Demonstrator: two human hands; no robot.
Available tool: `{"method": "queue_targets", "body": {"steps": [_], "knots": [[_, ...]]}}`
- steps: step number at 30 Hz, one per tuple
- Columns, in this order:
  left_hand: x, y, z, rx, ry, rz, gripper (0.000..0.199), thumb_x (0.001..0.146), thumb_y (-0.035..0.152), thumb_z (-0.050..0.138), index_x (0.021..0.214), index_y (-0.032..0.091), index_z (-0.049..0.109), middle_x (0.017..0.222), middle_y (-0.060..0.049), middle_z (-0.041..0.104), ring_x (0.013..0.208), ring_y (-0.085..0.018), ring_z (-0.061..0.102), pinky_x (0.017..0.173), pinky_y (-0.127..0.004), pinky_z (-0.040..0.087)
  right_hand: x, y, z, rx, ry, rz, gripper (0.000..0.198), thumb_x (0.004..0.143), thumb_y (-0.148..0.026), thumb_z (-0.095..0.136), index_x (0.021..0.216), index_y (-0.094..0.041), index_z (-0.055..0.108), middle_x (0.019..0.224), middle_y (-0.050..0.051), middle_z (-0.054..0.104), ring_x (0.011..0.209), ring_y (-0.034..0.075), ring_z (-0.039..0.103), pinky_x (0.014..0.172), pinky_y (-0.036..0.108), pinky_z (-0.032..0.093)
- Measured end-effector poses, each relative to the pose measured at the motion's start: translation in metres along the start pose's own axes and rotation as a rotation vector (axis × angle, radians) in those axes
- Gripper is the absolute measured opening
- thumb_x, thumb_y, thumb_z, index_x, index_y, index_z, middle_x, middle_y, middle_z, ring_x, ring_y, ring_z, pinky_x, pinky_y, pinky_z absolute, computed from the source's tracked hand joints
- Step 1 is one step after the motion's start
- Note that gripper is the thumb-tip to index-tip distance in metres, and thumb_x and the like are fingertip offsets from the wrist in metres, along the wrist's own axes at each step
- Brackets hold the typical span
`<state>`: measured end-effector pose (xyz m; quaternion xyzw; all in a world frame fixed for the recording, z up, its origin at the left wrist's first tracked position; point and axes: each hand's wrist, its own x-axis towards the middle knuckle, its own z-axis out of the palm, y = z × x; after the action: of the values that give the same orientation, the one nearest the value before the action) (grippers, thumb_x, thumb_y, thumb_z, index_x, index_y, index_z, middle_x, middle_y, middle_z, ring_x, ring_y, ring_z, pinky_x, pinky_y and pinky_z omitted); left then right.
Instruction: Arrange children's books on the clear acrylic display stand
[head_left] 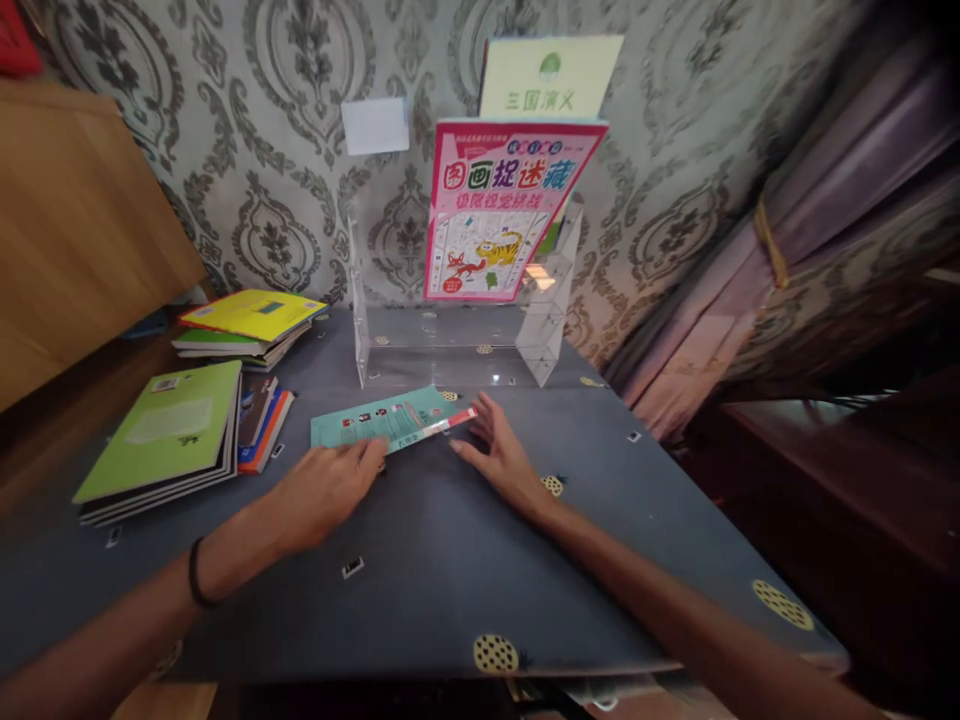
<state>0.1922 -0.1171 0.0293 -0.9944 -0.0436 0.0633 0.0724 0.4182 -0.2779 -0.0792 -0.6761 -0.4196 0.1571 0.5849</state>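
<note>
The teal book (pixel 396 414) is spanning the gap between the left hand (pixel 330 495) and the right hand (pixel 499 458), in front of the clear rack (pixel 541 335), its long axis running left to right, right end angling slightly farther off. The left hand, the nearer, is gripping the near edge; the right hand is curving about the right end, fingers and thumb parted, contact not showing clearly

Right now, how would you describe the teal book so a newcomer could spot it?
Find the clear bookstand on the patterned tablecloth, then look just in front of it. The teal book is there, left hand at its near edge, right hand by its right end. Unlike the green book and yellow book at the left, its cover is teal, with a red patch on the spine.
</note>
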Motion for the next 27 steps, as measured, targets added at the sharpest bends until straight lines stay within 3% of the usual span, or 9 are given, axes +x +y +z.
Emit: {"method": "queue_targets", "body": {"steps": [4,9,14,18,21,24,27], "knots": [[-0.005,-0.016,-0.023,-0.289,0.187,-0.131,0.035,0.101,0.017,0.029,0.124,0.017,0.056,0.088,-0.008,0.073,0.08,-0.025,0.072,0.067,-0.033,0.052,0.022,-0.007,0.028,0.366,-0.035,0.165,0.097,0.081,-0.057,0.076,0.158,-0.027,0.025,0.147,0.018,0.055,0.135,0.03,0.057,0.113,0.055,0.046],[-0.014,-0.026,-0.036,-0.627,0.499,-0.188,0.039,0.101,0.042,0.032,0.098,0.021,0.064,0.068,0.001,0.063,0.059,-0.016,0.057,0.056,-0.026,0.042,0.029,-0.03,0.045,0.506,-0.012,0.194,0.106,0.079,-0.052,0.078,0.16,-0.03,0.014,0.128,0.012,0.068,0.12,0.028,0.067,0.1,0.051,0.058],[-0.025,-0.027,-0.032,-1.039,0.631,-0.377,0.036,0.093,0.051,0.051,0.099,0.02,0.067,0.072,0.001,0.065,0.064,-0.015,0.058,0.056,-0.023,0.046,0.039,-0.051,0.041,0.535,0.024,0.134,0.087,0.077,-0.053,0.079,0.15,-0.031,0.036,0.109,0.005,0.074,0.103,0.026,0.072,0.082,0.042,0.062],[-0.025,-0.017,-0.014,-1.584,0.606,-0.569,0.044,0.085,0.058,0.062,0.109,0.02,0.063,0.079,-0.002,0.072,0.069,-0.02,0.068,0.057,-0.027,0.054,0.05,-0.064,0.042,0.601,-0.003,0.116,0.071,0.077,-0.056,0.079,0.135,-0.028,0.049,0.102,0.004,0.077,0.09,0.026,0.075,0.076,0.043,0.063],[-0.021,-0.009,0.013,-1.811,0.544,-0.662,0.048,0.077,0.057,0.07,0.105,0.02,0.06,0.081,-0.004,0.074,0.071,-0.022,0.072,0.06,-0.031,0.058,0.054,-0.057,0.043,0.548,-0.023,0.134,0.071,0.075,-0.056,0.079,0.133,-0.025,0.051,0.096,0.005,0.078,0.081,0.026,0.075,0.072,0.043,0.063],[-0.021,-0.008,0.041,-1.828,0.29,-0.677,0.048,0.07,0.059,0.075,0.09,0.02,0.056,0.074,-0.003,0.072,0.064,-0.02,0.071,0.059,-0.03,0.058,0.05,-0.034,0.042,0.353,-0.077,0.188,0.071,0.073,-0.057,0.08,0.128,-0.022,0.053,0.092,0.006,0.077,0.078,0.027,0.074,0.071,0.045,0.062],[-0.027,-0.019,0.055,-1.563,0.002,-0.618,0.043,0.077,0.061,0.067,0.08,0.021,0.051,0.06,0.001,0.065,0.049,-0.017,0.065,0.047,-0.026,0.051,0.044,-0.012,0.041,0.121,-0.134,0.178,0.065,0.077,-0.057,0.076,0.127,-0.022,0.054,0.096,0.008,0.077,0.082,0.03,0.073,0.072,0.05,0.062]]}}
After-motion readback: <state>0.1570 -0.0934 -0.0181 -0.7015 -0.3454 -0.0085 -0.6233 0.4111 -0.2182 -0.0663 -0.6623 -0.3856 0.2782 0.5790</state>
